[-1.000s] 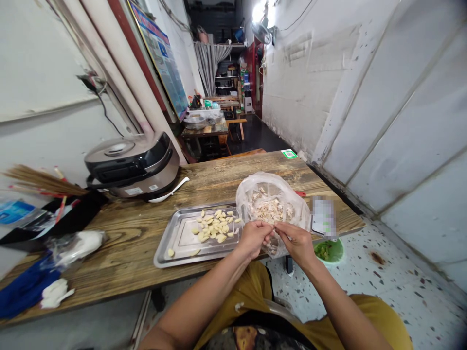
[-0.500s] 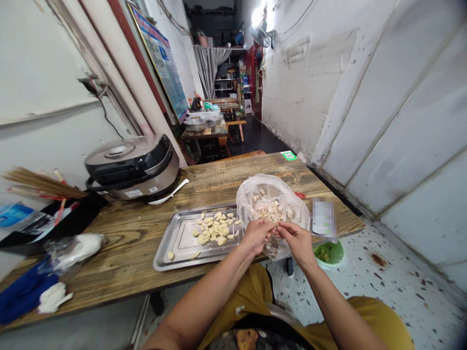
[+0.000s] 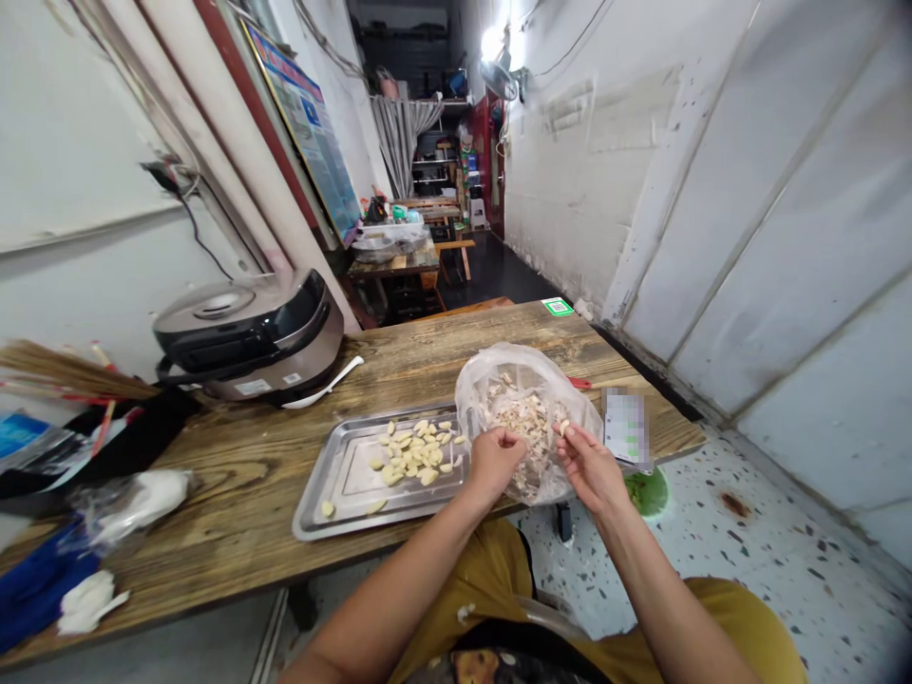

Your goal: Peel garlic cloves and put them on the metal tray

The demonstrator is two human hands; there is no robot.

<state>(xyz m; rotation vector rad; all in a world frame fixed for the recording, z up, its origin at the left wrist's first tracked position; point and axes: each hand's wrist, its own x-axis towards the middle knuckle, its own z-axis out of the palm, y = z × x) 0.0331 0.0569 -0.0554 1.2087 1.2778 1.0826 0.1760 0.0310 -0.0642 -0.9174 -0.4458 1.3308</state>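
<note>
A clear plastic bag point(image 3: 474, 380) lies open on the table, full of pale garlic skins and bits point(image 3: 523, 410). Over its right side, my right hand point(image 3: 590, 465) pinches a pale garlic clove point(image 3: 564, 427) between thumb and fingertips. My left hand point(image 3: 497, 461) hovers above the bag's near left part, thumb and fingers pressed together; whatever they may hold is too small to make out. To the left, a metal tray point(image 3: 320, 475) carries many peeled garlic cloves point(image 3: 409, 454), mostly heaped toward its right half, partly behind my left forearm.
A rice cooker point(image 3: 249, 332) and a white spoon point(image 3: 324, 385) stand at the back left. Skewers point(image 3: 71, 366), a white bundle in plastic point(image 3: 139, 508) and a blue cloth point(image 3: 47, 579) occupy the left end. A notepad point(image 3: 625, 427) lies right, above a green basin point(image 3: 648, 492) on the floor.
My hands were together over the bag's near edge. They have moved apart, the right one going rightward with the garlic clove, now plainly visible. The view has shifted slightly.
</note>
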